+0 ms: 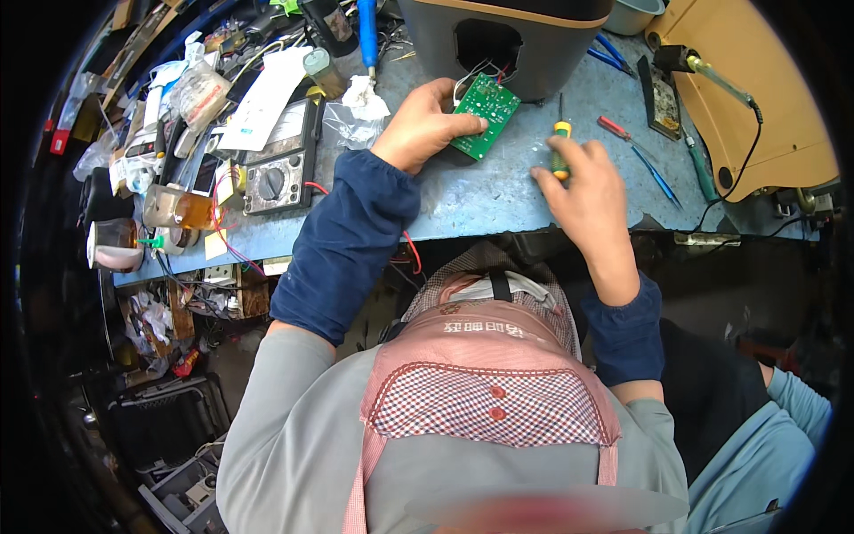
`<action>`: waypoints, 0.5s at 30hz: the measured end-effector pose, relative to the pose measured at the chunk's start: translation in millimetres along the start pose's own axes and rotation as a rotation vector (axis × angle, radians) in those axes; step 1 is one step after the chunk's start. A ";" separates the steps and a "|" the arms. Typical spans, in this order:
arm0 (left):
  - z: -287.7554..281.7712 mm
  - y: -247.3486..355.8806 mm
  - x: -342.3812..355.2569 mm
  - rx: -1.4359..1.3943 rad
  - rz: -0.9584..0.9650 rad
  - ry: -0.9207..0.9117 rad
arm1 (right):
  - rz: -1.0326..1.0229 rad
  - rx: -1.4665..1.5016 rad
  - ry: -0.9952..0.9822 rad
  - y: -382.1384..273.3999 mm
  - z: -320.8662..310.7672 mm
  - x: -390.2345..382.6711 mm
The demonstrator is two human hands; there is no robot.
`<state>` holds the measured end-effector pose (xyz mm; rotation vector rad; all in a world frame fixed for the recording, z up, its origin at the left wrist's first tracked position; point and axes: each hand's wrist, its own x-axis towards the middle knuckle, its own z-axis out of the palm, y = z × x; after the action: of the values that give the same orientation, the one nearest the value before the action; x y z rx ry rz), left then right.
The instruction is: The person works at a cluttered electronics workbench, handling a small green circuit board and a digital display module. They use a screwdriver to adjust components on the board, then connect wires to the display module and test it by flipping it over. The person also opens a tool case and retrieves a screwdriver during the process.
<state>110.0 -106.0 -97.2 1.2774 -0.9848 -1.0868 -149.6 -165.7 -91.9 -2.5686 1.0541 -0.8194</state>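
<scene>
Left hand (425, 125): pinching board (487, 117).
Right hand (583, 182): thumb and fingers around screwdriver (560, 147).
Board: out of case (556, 55), wires (503, 73) apparently still attached.
Case: opening (486, 43) uncovered.

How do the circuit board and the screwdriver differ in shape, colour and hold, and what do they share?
Shape: the circuit board is a flat rectangle, while the screwdriver is long and narrow.
Colour: the circuit board is mostly green; the screwdriver has a yellow-and-green handle and a dark shaft.
Hold: the left hand grips the circuit board, while the right hand has the screwdriver.
Shared: both show green.
</scene>
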 end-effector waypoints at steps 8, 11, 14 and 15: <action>1.5 -2.6 3.6 -0.055 -0.024 -0.069 | -0.205 0.290 0.647 -11.6 -17.8 -12.9; 3.1 0.4 1.9 -0.077 -0.023 -0.051 | -0.026 0.834 0.576 -25.5 -18.1 -14.9; 3.7 -1.4 5.7 -0.091 -0.029 -0.081 | -0.155 0.894 0.616 -32.9 -10.4 0.5; 3.1 -3.1 5.4 -0.068 -0.018 -0.091 | -0.148 0.821 0.578 -33.6 -10.1 -0.4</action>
<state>108.0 -111.9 -100.2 1.1924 -0.9968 -1.1912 -136.7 -141.7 -69.8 -1.7468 0.4618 -1.6712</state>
